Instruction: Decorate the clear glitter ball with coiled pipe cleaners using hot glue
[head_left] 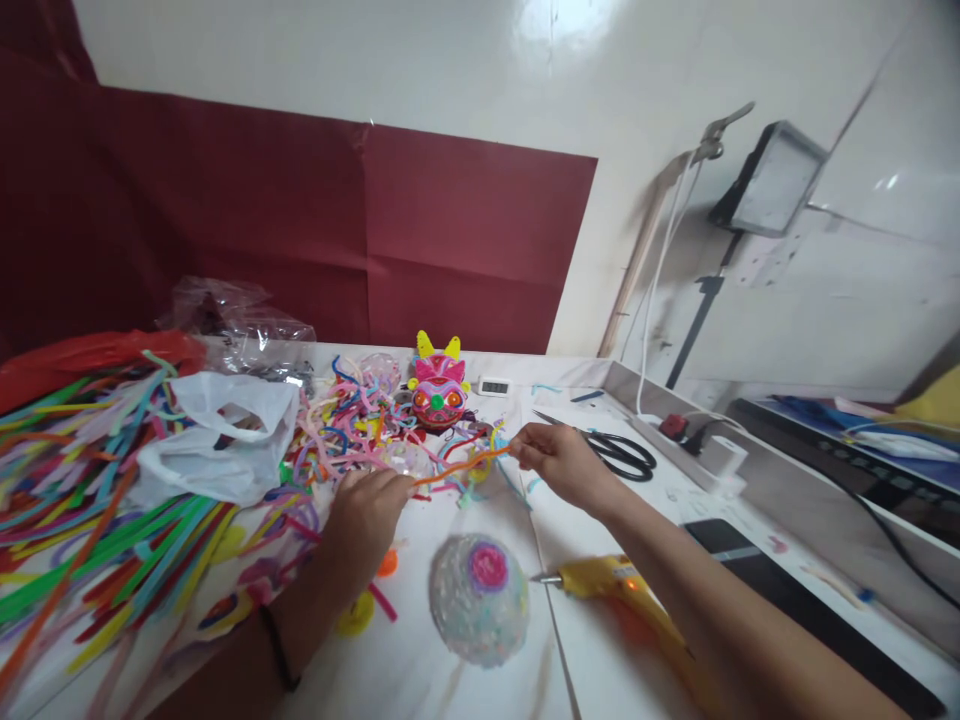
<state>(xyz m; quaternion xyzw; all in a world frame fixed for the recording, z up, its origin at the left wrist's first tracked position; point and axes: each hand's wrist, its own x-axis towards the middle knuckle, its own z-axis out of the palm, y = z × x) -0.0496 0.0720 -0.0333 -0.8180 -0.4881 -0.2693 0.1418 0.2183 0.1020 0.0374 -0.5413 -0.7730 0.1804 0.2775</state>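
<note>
An orange pipe cleaner [459, 466] is stretched between my two hands above the white table [420, 660]. My left hand [365, 510] pinches its left end, fingers closed. My right hand [559, 462] pinches the right end, also closed. Just beyond them lies a tangle of coloured pipe cleaners [360, 420]. A pink and yellow toy head [437, 388] stands behind that tangle. A white sparkly dome with a pink centre [478, 598] rests on the table below my hands. A yellow glue gun [615, 585] lies under my right forearm.
A big heap of straight coloured pipe cleaners [82, 500] fills the left side, with a white plastic bag [217, 435] on it. Black scissors [619, 452] lie right of my right hand. A power strip [705, 450], a small white display [495, 385] and a black tablet [787, 600] sit at the right.
</note>
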